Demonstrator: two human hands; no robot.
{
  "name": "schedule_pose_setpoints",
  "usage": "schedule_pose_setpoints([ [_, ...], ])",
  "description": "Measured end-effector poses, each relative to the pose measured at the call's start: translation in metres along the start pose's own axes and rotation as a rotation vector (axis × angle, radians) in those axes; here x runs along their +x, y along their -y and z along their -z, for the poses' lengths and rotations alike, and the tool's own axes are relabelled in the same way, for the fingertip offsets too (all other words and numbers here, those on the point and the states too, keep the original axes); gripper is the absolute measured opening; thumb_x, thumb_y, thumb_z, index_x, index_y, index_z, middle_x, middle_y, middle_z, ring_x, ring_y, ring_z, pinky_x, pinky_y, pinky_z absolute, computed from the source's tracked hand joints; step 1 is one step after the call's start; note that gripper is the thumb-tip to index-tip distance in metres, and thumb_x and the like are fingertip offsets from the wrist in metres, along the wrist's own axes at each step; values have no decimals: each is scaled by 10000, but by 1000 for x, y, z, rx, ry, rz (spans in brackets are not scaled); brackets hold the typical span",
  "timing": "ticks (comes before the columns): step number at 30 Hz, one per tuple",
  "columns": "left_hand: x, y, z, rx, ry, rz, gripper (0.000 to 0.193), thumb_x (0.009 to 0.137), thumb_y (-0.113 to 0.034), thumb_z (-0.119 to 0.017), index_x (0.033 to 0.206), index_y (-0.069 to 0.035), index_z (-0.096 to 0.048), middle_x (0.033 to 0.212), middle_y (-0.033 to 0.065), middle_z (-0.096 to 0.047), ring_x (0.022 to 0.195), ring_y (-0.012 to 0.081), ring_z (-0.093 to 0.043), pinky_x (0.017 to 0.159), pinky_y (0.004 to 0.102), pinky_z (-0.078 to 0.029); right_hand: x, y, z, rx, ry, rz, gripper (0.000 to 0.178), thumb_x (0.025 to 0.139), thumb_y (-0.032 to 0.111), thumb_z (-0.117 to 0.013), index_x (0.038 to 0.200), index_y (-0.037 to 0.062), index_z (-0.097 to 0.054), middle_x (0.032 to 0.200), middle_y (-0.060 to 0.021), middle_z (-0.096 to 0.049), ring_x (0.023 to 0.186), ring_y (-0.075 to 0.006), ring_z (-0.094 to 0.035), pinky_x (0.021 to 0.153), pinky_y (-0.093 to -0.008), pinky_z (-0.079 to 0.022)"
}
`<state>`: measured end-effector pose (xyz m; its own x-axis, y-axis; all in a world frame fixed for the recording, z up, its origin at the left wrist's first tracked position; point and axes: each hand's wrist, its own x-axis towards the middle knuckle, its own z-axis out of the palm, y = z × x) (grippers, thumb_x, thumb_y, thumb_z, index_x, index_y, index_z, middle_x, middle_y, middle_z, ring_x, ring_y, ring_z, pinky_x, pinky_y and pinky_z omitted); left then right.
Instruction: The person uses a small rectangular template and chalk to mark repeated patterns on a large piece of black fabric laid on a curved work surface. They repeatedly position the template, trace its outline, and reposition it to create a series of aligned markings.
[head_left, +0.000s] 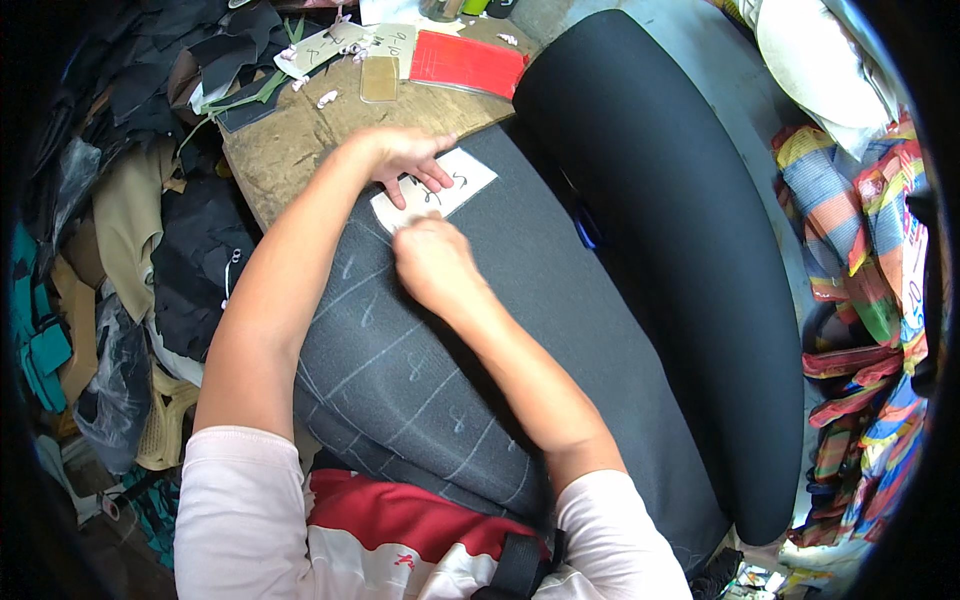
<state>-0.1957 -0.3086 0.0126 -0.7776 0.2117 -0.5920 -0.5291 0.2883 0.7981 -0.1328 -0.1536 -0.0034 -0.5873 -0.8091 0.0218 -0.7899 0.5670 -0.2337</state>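
Note:
A white card template (472, 170) with dark handwritten marks lies flat on dark grey fabric (590, 350). My left hand (412, 163) rests on the card with its fingers spread, pressing on its upper left part. At the card's lower edge my right hand (437, 262) is closed, knuckles up. Whatever it holds, if anything, is hidden under the fingers. Pale chalk-like lines and small marks cover the fabric to the left of and below my right hand, where the cloth hangs in folds toward my body.
A thick black fabric roll (660, 170) lies along the right, with a small blue object (586, 228) beside it. Behind the card, the wooden tabletop (290, 150) holds a red rectangular piece (468, 62) and several card templates. Dark scraps (200, 240) pile up left; checkered bags (840, 200) stand right.

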Motion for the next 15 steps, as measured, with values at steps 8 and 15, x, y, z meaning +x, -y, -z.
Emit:
schedule_pose_setpoints([
  [8, -28, 29, -133, 1148, -605, -93, 522, 941, -368, -393, 1325, -15, -397, 1391, 132, -397, 1289, 231, -356, 1016, 590, -241, 40, -53, 42, 402, -256, -83, 156, 724, 90, -641, 840, -2, -689, 687, -184, -651, 609, -234, -655, 626, -332, -515],
  [15, -13, 45, -132, 3415, -328, 598, 559, 952, -446, -292, 1390, -100, -326, 1449, 100, -315, 1348, 237, -258, 1060, 546, -217, 87, -21, 1, 273, 37, -93, 192, 680, 168, -670, 815, 35, -704, 841, -207, -664, 855, -318, -653, 806, -388, -504],
])
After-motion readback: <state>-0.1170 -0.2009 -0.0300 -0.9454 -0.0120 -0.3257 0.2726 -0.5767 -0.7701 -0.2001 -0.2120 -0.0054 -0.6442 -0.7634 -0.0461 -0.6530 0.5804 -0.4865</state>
